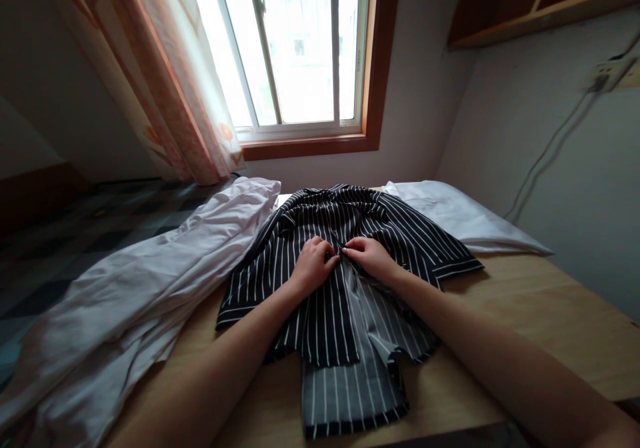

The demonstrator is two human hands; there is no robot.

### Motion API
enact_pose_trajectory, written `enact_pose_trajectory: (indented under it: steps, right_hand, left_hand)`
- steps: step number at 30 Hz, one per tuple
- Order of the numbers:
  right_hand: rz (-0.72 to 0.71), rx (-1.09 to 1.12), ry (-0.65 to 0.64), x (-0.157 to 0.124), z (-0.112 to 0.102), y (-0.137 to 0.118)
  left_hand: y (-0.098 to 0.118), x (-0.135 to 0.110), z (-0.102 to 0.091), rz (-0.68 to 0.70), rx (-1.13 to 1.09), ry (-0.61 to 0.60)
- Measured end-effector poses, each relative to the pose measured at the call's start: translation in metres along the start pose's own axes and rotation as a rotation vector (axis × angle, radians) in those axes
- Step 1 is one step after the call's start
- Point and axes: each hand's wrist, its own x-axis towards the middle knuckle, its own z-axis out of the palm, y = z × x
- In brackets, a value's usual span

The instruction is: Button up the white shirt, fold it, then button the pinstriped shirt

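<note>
A black shirt with white stripes lies spread on the wooden table, collar end toward the window. Its front hangs partly open below my hands, and the paler inside of the cloth shows there. My left hand pinches one front edge of the shirt near the middle. Close beside it, my right hand pinches the other front edge, thumb and finger together. The fingertips of both hands almost meet. Whether a button sits between them is too small to make out.
White cloth stretches along the left, over the table edge and a dark checked bed. More white cloth lies at the back right of the wooden table. A curtain hangs by the window; a cable runs down the right wall.
</note>
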Motion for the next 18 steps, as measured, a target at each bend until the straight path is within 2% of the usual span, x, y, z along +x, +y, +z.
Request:
enact_pose_trajectory:
  steps: [5, 11, 18]
  right_hand:
    - [0.016, 0.064, 0.013, 0.003, -0.001, 0.006]
    - [0.008, 0.041, 0.006, 0.001, -0.002, 0.000]
    - [-0.040, -0.017, 0.006, 0.001, -0.005, -0.003]
  left_hand:
    - [-0.002, 0.001, 0.000, -0.016, -0.030, 0.006]
    - [-0.001, 0.002, -0.008, 0.000, -0.032, 0.004]
    - [0.001, 0.001, -0.007, -0.015, -0.189, -0.051]
